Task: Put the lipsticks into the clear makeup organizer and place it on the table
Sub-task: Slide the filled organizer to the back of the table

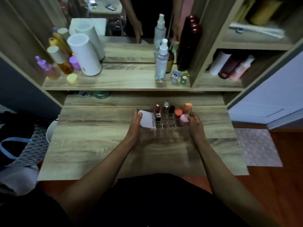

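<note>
Both forearms run up from the bottom of the frame and converge on the clear makeup organizer (164, 122), which sits just right of centre on the wood-grain table (91, 141). From this view it is hard to tell whether its base is resting on the surface or held just above it.

The left hand (135, 126) is cupped against the left end of the organizer, fingers curled up its side wall beside a white packet (147, 121) lying in that compartment. The right hand (196, 126) presses the opposite end, thumb and fingers closed on the right wall next to a pink sponge (184, 119) and an orange sponge (186, 107). Wrists are fairly straight, palms facing each other, so the box is squeezed between them rather than lifted from below.

Three lipsticks stand upright in the small middle cells: a dark red one (157, 110), a clear-capped one (166, 104) and a black one (171, 109).

The organizer looks like rigid, thin acrylic: light, smooth and probably slippery, and liable to crack or scuff if dropped. Its contents stand loose and tall, so any tilt could tip them. The two short end walls, low down, seem the soundest places to hold, keeping it level.
</note>
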